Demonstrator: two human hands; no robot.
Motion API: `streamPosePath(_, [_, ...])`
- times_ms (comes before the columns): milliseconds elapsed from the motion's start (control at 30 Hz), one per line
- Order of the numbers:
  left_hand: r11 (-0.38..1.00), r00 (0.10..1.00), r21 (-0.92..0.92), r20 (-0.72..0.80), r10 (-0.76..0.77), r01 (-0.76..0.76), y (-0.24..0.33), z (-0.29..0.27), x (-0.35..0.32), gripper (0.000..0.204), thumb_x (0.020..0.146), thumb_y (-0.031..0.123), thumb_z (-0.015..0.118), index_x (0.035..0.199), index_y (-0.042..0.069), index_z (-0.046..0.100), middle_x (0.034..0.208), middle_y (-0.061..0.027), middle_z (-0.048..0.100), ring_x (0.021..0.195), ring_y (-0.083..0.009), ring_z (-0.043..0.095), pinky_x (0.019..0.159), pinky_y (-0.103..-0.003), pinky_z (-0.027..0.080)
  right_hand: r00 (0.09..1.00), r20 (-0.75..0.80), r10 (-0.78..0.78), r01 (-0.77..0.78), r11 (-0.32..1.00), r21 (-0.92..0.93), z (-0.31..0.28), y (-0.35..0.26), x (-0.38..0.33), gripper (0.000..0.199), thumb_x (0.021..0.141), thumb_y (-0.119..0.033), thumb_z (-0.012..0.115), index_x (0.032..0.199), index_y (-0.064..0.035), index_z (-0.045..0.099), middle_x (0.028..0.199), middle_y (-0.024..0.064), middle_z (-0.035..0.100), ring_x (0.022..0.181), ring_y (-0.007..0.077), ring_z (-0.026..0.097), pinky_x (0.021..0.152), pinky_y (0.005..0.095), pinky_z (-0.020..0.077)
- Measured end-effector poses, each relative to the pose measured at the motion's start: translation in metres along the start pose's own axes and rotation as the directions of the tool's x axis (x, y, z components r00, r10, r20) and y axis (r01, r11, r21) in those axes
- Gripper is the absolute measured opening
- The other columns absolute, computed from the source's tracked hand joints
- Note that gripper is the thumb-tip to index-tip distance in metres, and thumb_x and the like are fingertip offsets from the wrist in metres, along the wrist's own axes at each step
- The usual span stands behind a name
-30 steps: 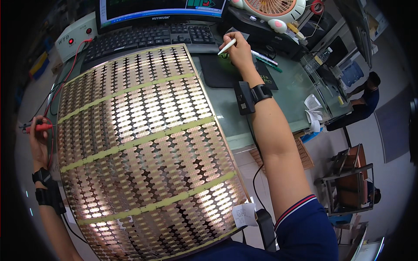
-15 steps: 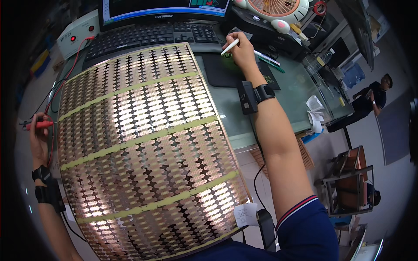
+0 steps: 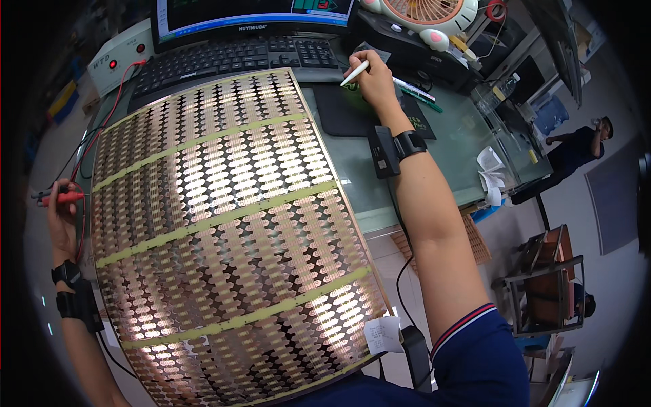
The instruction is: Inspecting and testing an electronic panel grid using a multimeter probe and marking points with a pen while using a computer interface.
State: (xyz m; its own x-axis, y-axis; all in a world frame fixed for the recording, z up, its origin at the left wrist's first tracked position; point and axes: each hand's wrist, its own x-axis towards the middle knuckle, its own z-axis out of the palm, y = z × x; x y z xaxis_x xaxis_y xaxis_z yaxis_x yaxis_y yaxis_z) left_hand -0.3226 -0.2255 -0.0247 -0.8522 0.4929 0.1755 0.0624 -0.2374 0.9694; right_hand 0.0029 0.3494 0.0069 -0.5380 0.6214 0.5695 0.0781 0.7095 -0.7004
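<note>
A large copper-coloured circuit board panel point(image 3: 254, 210), with yellow-green strips across rows of repeated pads, leans over the desk in front of me. At its left edge, my left hand point(image 3: 62, 227) is closed on a red test probe point(image 3: 68, 197) whose thin tip points toward the panel. A dark lead end shows beside those fingers. Beyond the panel's upper right edge, my right hand point(image 3: 375, 80) pinches a white pen point(image 3: 354, 73) above the black mouse pad point(image 3: 336, 115). What lies under that palm is hidden. A white paper slip point(image 3: 383, 335) sits at the panel's lower right corner.
Behind the panel are a keyboard point(image 3: 237, 55), a monitor point(image 3: 254, 28) and a white box point(image 3: 122, 57) with red leads. A fan point(image 3: 427, 13), a black printer point(image 3: 407, 54) and pens point(image 3: 415, 93) stand right. Farther off are a person point(image 3: 576, 152) and a chair point(image 3: 546, 285).
Both hands stay nearly where they were, still holding the probe and the pen. The person in the background has raised a hand toward the head.
</note>
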Motion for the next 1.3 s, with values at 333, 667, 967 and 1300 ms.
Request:
streamPosePath(333, [1.0, 0.999, 0.002, -0.042, 0.015, -0.014, 0.0, 0.01, 0.004, 0.028, 0.098, 0.029, 0.048, 0.106, 0.004, 0.057, 0.093, -0.0004, 0.055, 0.069, -0.0017, 0.049, 0.059, -0.016, 0.041, 1.0, -0.003, -0.005, 0.005, 1.0, 0.0, 0.003, 0.005, 0.006, 0.018, 0.091, -0.021, 0.06, 0.094, -0.0029, 0.06, 0.072, 0.0101, 0.066, 0.065, 0.0168, 0.066, 0.06, 0.03, 0.0492])
streamPosePath(667, [0.999, 0.994, -0.006, -0.104, 0.045, -0.046, 0.017, 0.054, -0.022, 0.03, 0.094, 0.034, 0.054, 0.092, 0.005, 0.061, 0.082, -0.0043, 0.062, 0.056, -0.0066, 0.053, 0.054, -0.02, 0.042, 0.994, -0.1, -0.041, 0.05, 0.995, 0.087, -0.002, 0.0, 0.014, 0.015, 0.095, -0.02, 0.053, 0.096, -0.0061, 0.056, 0.079, 0.008, 0.069, 0.073, 0.0146, 0.066, 0.064, 0.0279, 0.0484])
streamPosePath(967, [0.994, 0.989, 0.003, -0.096, 0.111, -0.111, 0.023, 0.063, -0.026, 0.029, 0.093, 0.033, 0.054, 0.087, 0.005, 0.059, 0.075, -0.0072, 0.063, 0.052, -0.0091, 0.055, 0.05, -0.02, 0.045, 0.958, 0.22, -0.185, 0.191, 0.982, -0.006, 0.015, -0.023, 0.041, 0.012, 0.094, -0.016, 0.051, 0.096, -0.0068, 0.058, 0.085, 0.008, 0.069, 0.083, 0.0238, 0.064, 0.074, 0.0344, 0.0483])
streamPosePath(1300, [0.995, 0.99, -0.034, -0.115, 0.085, -0.09, 0.024, 0.066, -0.023, 0.026, 0.094, 0.029, 0.052, 0.088, 0.005, 0.058, 0.076, -0.0084, 0.062, 0.053, -0.0098, 0.056, 0.05, -0.021, 0.046, 0.927, 0.306, -0.216, 0.294, 0.927, -0.235, 0.049, -0.021, 0.064, 0.013, 0.092, -0.021, 0.05, 0.092, -0.0107, 0.059, 0.084, 0.0045, 0.068, 0.089, 0.0263, 0.06, 0.076, 0.0394, 0.047])
